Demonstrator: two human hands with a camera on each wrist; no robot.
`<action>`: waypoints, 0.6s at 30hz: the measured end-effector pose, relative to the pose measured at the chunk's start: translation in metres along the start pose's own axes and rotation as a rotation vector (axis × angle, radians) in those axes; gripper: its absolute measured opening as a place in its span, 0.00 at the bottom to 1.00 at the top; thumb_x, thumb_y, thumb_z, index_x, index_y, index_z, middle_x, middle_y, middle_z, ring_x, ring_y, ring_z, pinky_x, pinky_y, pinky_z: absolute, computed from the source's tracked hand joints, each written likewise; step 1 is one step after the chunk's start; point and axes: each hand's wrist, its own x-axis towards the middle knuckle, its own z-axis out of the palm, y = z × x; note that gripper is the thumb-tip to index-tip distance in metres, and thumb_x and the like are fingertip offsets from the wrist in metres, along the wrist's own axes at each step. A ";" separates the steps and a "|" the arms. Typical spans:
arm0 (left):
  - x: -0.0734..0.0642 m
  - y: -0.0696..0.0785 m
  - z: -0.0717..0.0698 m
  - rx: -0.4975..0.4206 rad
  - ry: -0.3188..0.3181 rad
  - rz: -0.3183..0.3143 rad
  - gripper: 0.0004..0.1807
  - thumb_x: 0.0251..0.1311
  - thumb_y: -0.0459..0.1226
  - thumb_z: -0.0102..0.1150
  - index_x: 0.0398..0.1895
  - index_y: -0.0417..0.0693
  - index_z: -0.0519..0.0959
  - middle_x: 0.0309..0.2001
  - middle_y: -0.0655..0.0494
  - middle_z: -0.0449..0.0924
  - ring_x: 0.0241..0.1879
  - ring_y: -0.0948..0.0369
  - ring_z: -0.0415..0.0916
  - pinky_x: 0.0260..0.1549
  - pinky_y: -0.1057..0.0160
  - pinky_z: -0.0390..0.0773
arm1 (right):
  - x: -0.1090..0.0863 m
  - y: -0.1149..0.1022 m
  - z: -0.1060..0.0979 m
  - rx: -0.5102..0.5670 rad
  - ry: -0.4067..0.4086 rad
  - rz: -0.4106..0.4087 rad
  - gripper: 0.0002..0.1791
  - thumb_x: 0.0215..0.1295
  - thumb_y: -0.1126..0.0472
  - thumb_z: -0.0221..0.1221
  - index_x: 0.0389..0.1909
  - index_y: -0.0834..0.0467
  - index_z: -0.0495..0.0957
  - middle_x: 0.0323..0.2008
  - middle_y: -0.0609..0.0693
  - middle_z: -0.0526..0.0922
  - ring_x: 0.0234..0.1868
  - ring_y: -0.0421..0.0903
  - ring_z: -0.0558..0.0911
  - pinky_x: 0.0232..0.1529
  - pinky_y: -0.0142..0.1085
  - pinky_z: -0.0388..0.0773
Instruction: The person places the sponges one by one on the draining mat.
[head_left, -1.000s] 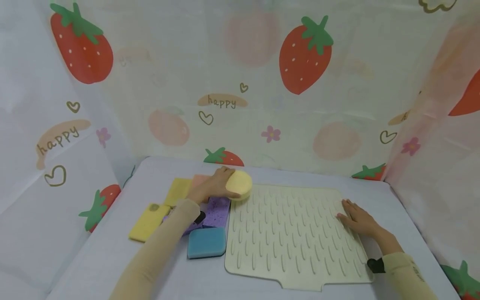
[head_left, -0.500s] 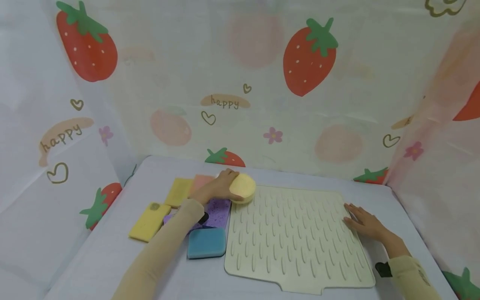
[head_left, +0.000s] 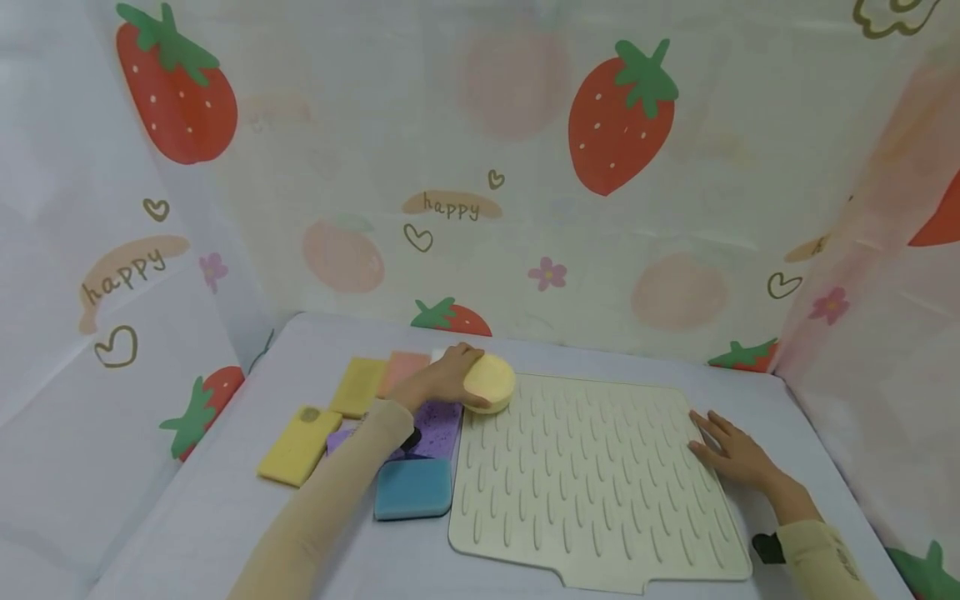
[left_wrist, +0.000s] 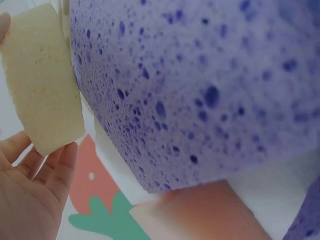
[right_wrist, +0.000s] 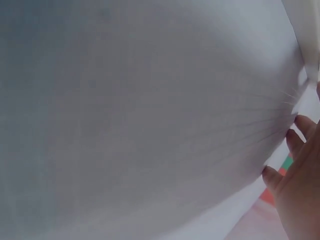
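My left hand (head_left: pixel 447 377) grips a thick, round, pale yellow sponge (head_left: pixel 495 383) over the back left corner of a cream ribbed mat (head_left: pixel 600 533). Up close in the left wrist view, the sponge (left_wrist: pixel 45 80) sits between the thumb and the fingers, beside a large purple speckled sponge (left_wrist: pixel 175 90). My right hand (head_left: pixel 738 457) rests with extended fingers along the mat's right edge. In the right wrist view the fingertips of that hand (right_wrist: pixel 305 185) touch the white cloth next to the mat's rim.
Left of the mat lie a blue sponge (head_left: pixel 414 490), a yellow sponge with a round dark spot (head_left: pixel 296 450), another yellow piece (head_left: pixel 358 386) and a pink piece (head_left: pixel 403 367). My left forearm crosses over this group. A strawberry-print curtain (head_left: pixel 465 125) encloses the white table.
The left hand has shifted slightly right and nearer with the round sponge, baring a white piece behind it. My right hand has slid a little outward along the mat's edge.
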 end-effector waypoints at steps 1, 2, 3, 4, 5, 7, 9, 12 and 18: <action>0.001 0.001 0.000 0.003 -0.003 0.001 0.54 0.44 0.59 0.66 0.68 0.38 0.56 0.63 0.42 0.59 0.61 0.48 0.58 0.57 0.49 0.65 | 0.000 0.000 0.001 0.000 0.004 -0.002 0.37 0.66 0.46 0.51 0.69 0.59 0.54 0.65 0.73 0.53 0.62 0.75 0.54 0.51 0.72 0.50; 0.001 0.002 0.001 0.003 -0.005 0.000 0.54 0.44 0.59 0.66 0.68 0.38 0.56 0.63 0.42 0.58 0.61 0.48 0.57 0.57 0.50 0.65 | 0.000 0.001 0.001 -0.004 0.008 -0.003 0.37 0.66 0.46 0.51 0.69 0.59 0.54 0.66 0.73 0.54 0.62 0.75 0.54 0.51 0.72 0.50; 0.002 0.002 0.001 0.006 -0.005 0.001 0.54 0.44 0.59 0.66 0.68 0.38 0.56 0.63 0.43 0.58 0.62 0.48 0.57 0.58 0.50 0.65 | 0.000 0.002 0.002 -0.008 0.010 -0.004 0.36 0.66 0.46 0.51 0.69 0.59 0.54 0.66 0.73 0.54 0.63 0.74 0.54 0.51 0.72 0.50; 0.002 0.003 0.002 0.009 -0.004 0.003 0.54 0.44 0.59 0.66 0.68 0.39 0.56 0.63 0.43 0.59 0.62 0.49 0.57 0.58 0.50 0.65 | 0.001 0.002 0.002 -0.012 0.014 -0.004 0.36 0.66 0.46 0.51 0.69 0.59 0.54 0.66 0.72 0.54 0.63 0.74 0.54 0.52 0.72 0.50; 0.003 0.004 0.002 0.012 -0.003 0.005 0.54 0.44 0.60 0.66 0.69 0.39 0.56 0.63 0.44 0.59 0.62 0.49 0.57 0.58 0.51 0.65 | 0.001 0.003 0.003 -0.016 0.017 -0.004 0.36 0.66 0.46 0.51 0.69 0.59 0.55 0.66 0.72 0.54 0.63 0.74 0.54 0.52 0.72 0.50; 0.005 0.005 0.004 0.017 -0.003 0.012 0.54 0.44 0.60 0.66 0.69 0.39 0.56 0.63 0.44 0.59 0.62 0.50 0.57 0.58 0.52 0.65 | 0.001 0.003 0.004 -0.020 0.023 -0.005 0.36 0.66 0.46 0.51 0.69 0.59 0.55 0.66 0.72 0.54 0.63 0.73 0.55 0.52 0.72 0.50; 0.006 0.007 0.005 0.014 -0.004 0.017 0.54 0.43 0.60 0.66 0.69 0.39 0.56 0.63 0.44 0.59 0.62 0.50 0.57 0.58 0.52 0.65 | 0.001 0.003 0.004 -0.012 0.026 -0.009 0.36 0.65 0.46 0.51 0.69 0.59 0.55 0.66 0.72 0.54 0.63 0.73 0.54 0.51 0.72 0.50; 0.007 0.010 0.007 0.010 -0.012 0.023 0.54 0.44 0.59 0.66 0.69 0.38 0.56 0.63 0.44 0.58 0.62 0.50 0.57 0.59 0.52 0.64 | 0.000 0.001 0.004 0.000 0.026 -0.012 0.36 0.65 0.46 0.51 0.69 0.59 0.55 0.66 0.72 0.54 0.63 0.73 0.54 0.51 0.73 0.49; 0.009 0.012 0.011 0.020 -0.017 0.033 0.55 0.44 0.59 0.65 0.69 0.38 0.55 0.63 0.43 0.58 0.62 0.49 0.57 0.60 0.53 0.64 | -0.001 -0.002 0.003 0.020 0.030 -0.008 0.36 0.65 0.47 0.52 0.69 0.59 0.55 0.66 0.72 0.53 0.64 0.73 0.54 0.51 0.73 0.47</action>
